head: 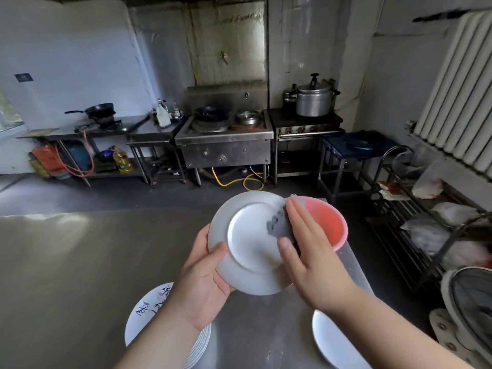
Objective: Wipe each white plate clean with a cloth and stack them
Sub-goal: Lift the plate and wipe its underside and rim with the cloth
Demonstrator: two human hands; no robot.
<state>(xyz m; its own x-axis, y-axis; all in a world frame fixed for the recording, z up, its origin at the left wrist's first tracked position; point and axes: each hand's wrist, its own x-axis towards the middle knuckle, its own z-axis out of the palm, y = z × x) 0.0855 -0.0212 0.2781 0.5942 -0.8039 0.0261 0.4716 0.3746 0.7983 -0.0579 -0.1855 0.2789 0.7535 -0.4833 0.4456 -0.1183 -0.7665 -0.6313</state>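
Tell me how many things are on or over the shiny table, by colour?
White: 3, the held plate, the stack of plates counted as one pile, and the lone plate.
Pink: 1, the bowl.
Grey: 1, the cloth under the right hand.
Total: 5. The left hand grips the held plate's rim.

The held plate [250, 243] was plain white, the cloth [279, 226] grey, the basin [326, 222] pink. The stacked plates [149, 312] carried dark brush-script marks; the desk [80, 262] was dull steel-grey.
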